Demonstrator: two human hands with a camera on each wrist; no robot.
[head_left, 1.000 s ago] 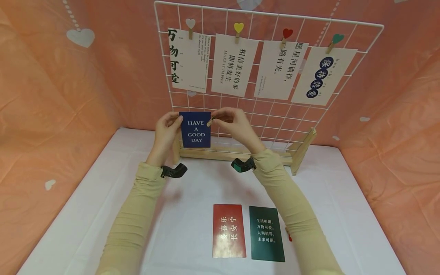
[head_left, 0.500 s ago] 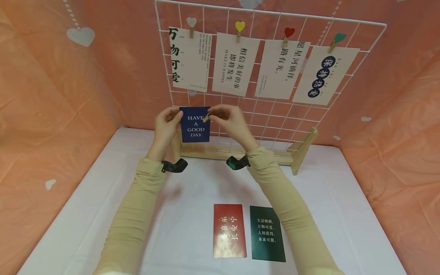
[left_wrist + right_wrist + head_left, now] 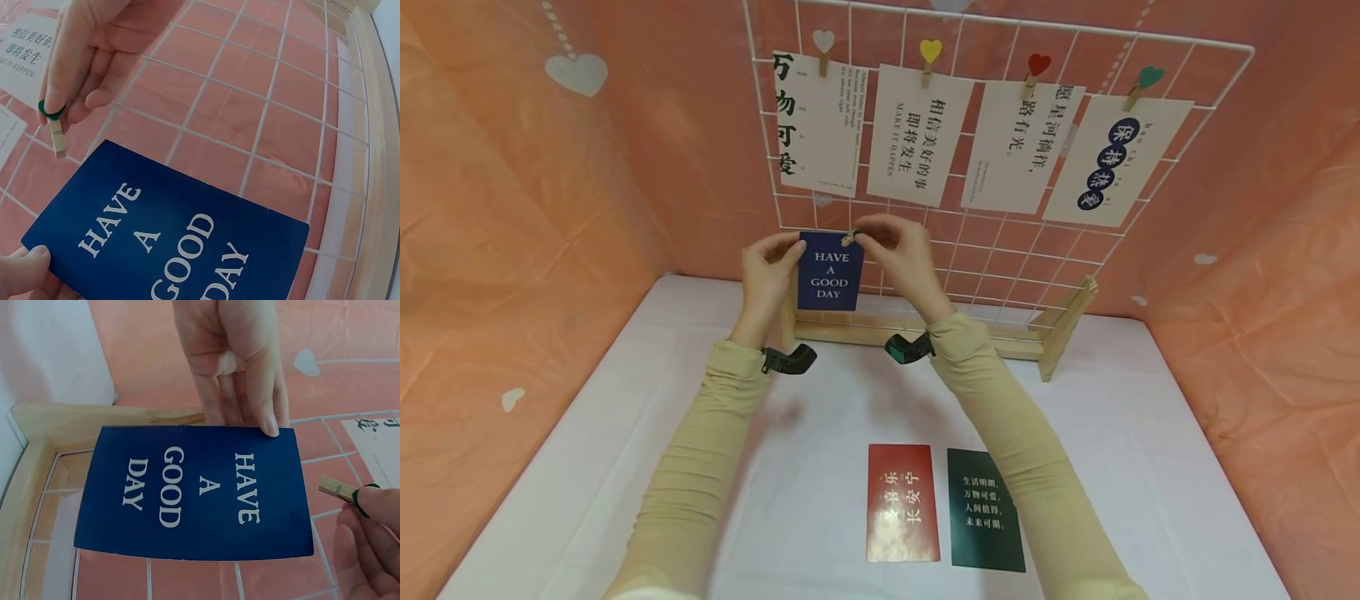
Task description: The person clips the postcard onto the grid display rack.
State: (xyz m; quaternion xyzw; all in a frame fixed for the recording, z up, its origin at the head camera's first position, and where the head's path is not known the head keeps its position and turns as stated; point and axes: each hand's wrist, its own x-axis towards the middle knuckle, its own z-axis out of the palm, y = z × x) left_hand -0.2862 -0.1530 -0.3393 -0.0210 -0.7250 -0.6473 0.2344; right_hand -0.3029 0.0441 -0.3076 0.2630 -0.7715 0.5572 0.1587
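Blue card (image 3: 829, 271) is held before the grid's (image 3: 253, 154) lower left; left hand (image 3: 763, 283) pinches its left edge near the top. Right hand (image 3: 904, 252) pinches a peg (image 3: 56, 136), near the card, not touching. Red card (image 3: 902, 504) lies on the surface (image 3: 801, 492).

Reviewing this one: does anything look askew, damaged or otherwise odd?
No spill or damage shows. One oddity: the white paper card under the yellow heart-topped wooden clothespin hangs with its lettering turned sideways, "MAKE IT HAPPEN" running downward, whereas the navy-blue rectangular card held by the left hand reads upright in the head view.
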